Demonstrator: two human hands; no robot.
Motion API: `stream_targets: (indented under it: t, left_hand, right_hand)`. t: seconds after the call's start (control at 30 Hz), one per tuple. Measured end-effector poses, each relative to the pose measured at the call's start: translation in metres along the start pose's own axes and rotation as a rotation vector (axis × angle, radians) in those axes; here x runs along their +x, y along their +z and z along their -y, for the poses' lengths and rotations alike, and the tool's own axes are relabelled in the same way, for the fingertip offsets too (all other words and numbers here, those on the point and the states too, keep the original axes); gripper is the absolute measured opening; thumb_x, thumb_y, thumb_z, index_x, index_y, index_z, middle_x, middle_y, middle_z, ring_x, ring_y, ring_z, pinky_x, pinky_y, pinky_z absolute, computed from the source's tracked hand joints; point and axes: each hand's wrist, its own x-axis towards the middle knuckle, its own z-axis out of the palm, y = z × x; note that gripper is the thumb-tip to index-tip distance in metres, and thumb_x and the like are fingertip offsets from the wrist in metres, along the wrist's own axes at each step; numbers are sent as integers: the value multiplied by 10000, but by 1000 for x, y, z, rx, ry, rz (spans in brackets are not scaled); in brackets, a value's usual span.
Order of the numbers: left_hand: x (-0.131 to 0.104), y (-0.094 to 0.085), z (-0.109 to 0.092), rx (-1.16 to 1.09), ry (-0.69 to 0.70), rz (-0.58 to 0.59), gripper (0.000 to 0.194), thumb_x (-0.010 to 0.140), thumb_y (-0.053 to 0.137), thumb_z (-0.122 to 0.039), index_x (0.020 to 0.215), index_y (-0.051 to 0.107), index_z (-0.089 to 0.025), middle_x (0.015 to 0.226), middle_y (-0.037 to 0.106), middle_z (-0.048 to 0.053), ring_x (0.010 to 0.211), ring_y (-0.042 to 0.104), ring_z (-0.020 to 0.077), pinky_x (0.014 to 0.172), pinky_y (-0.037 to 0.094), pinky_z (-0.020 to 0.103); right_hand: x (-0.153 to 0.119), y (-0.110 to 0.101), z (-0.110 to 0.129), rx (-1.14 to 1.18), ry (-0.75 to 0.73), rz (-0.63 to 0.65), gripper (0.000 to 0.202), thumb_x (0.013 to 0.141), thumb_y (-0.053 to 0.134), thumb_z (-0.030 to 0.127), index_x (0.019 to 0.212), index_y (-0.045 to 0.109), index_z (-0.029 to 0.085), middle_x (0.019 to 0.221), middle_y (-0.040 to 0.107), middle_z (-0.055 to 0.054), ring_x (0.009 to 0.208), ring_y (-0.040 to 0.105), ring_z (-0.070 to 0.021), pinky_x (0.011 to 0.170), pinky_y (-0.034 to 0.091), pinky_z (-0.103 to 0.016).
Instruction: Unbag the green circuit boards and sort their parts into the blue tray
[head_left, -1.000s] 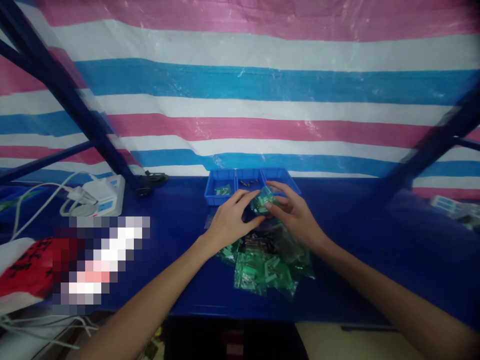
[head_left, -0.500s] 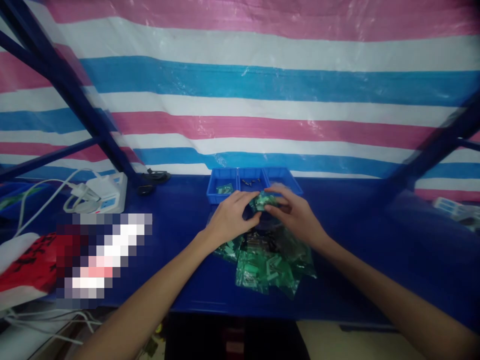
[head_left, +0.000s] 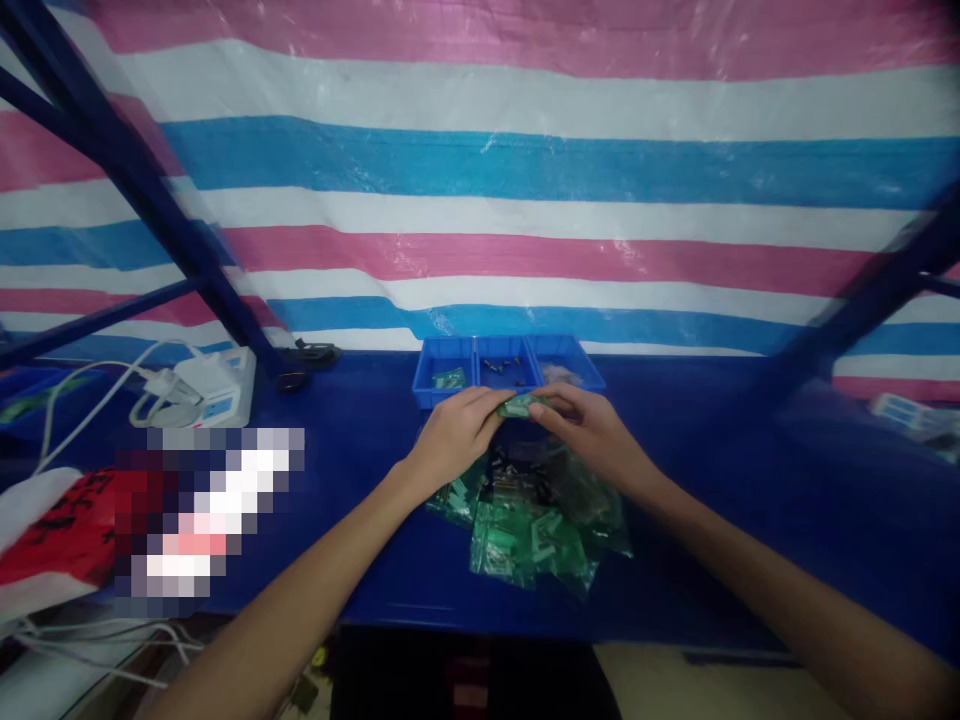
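Between both hands is a small green plastic bag [head_left: 516, 407], raised over the table just in front of the bins. My left hand [head_left: 459, 432] pinches its left end, and my right hand [head_left: 581, 425] grips its right end. What the bag contains is too small to make out. Below the hands lies a pile of green plastic bags [head_left: 501, 545] with pale parts inside. Among them are small dark metal pieces [head_left: 517, 480] and a darker clear bag [head_left: 592, 490]. Behind the hands stand three joined blue bins [head_left: 504, 372]: a green bag at left, small metal pieces in the middle, clear plastic at right.
A white power strip [head_left: 229, 385] with plugged cables sits at the left. Near it are a black object [head_left: 315, 353] and a red and white bag [head_left: 75, 525]. Blue frame posts [head_left: 161, 205] rise at both sides before a striped sheet [head_left: 525, 170].
The held bag has tilted flatter and both hands have closed in on it slightly. My right hand has lowered a little, showing more of the right bin.
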Motion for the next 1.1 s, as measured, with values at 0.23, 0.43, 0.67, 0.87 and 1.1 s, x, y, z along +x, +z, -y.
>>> stream_targets:
  t: [0.23, 0.43, 0.67, 0.87, 1.1]
  left_hand:
    - [5, -1, -6, -264, -222, 11, 297, 1015, 498, -305, 1261, 635, -211, 950, 754, 35, 851, 718, 179, 740, 560, 306]
    - [9, -8, -10, -645, -329, 173, 306, 1019, 472, -349, 1091, 695, -152, 918, 746, 72, 716, 704, 146, 631, 512, 265]
    - [12, -8, -8, -886, -404, 205, 348, 988, 519, -333, 1284, 600, -170, 879, 749, 75, 678, 700, 147, 590, 481, 253]
    - [12, -8, -11, -731, -388, 176, 274, 978, 518, -382, 949, 680, -163, 794, 718, 52, 645, 659, 139, 583, 470, 259]
    - [8, -2, -1, -410, -385, -128, 218, 929, 595, -330, 1087, 651, -191, 738, 701, -1, 634, 635, 142, 619, 493, 266]
  right_hand:
    - [2, -2, -6, -106, -108, -63, 214, 899, 631, 421, 938, 666, 214, 789, 678, -33, 742, 651, -196, 652, 519, -330]
    - [3, -2, -6, -1, -95, -126, 206, 887, 643, 391, 1014, 633, 230, 871, 693, -41, 797, 679, -211, 671, 542, -349]
    - [2, 0, 2, 276, -15, -58, 203, 853, 681, 366, 966, 580, 231, 646, 613, 36, 559, 642, -162, 484, 474, -282]
    - [1, 2, 0, 316, 26, -124, 191, 832, 690, 343, 904, 569, 214, 615, 587, 45, 522, 630, -150, 469, 461, -271]
    - [13, 3, -1, -120, -142, -224, 146, 863, 639, 349, 882, 629, 205, 788, 692, -38, 739, 685, -206, 604, 501, -312]
